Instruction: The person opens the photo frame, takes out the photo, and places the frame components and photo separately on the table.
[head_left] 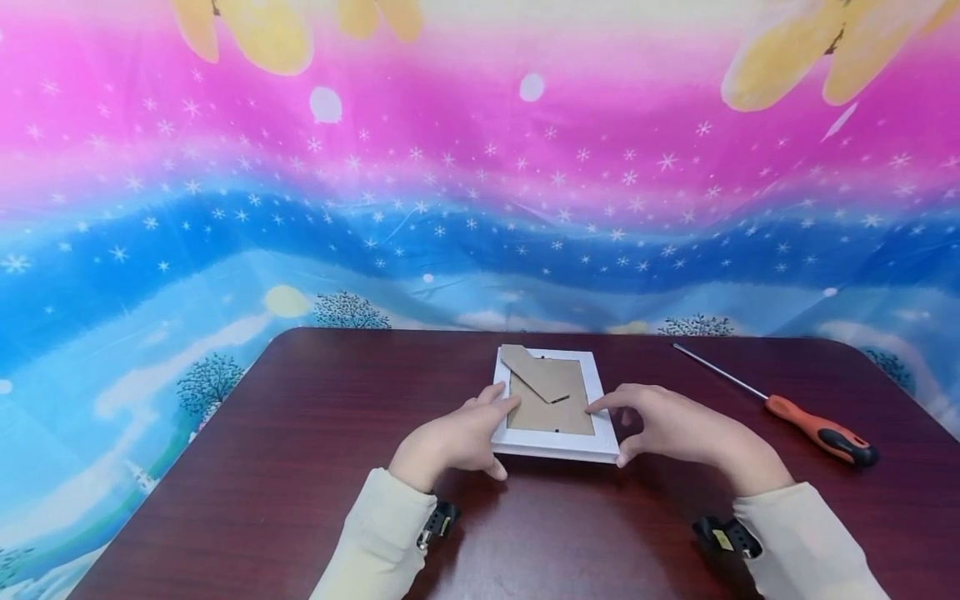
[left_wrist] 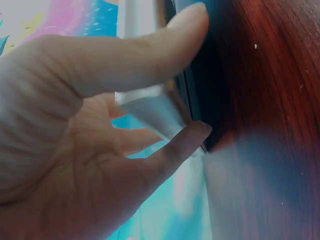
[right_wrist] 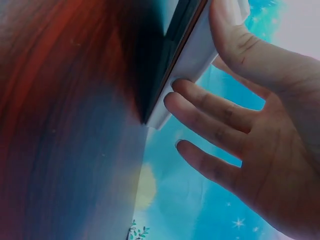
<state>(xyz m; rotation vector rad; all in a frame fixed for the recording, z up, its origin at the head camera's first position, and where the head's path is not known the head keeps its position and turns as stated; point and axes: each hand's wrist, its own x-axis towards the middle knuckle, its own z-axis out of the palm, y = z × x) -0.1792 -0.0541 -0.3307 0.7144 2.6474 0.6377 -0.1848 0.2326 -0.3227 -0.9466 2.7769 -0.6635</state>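
A white picture frame [head_left: 600, 387] lies back side up in front of me, its brown backing board [head_left: 547, 417] showing. A brown stand flap [head_left: 528, 371] slants across the upper left of the back. My left hand [head_left: 453, 433] grips the frame's left side, one finger reaching over the border and the thumb low by the near corner. At the opposite side, my right hand [head_left: 678, 425] holds the right edge between thumb and fingers. The right wrist view shows fingertips against the frame's white side [right_wrist: 192, 62]; some fingers stand apart from it.
A screwdriver [head_left: 813, 425] with an orange and black handle lies to the right, its shaft pointing toward the back edge. The dark red-brown wooden table [head_left: 300, 467] has rounded far corners. Behind it hangs a colourful cloth [head_left: 450, 167] with snowflakes.
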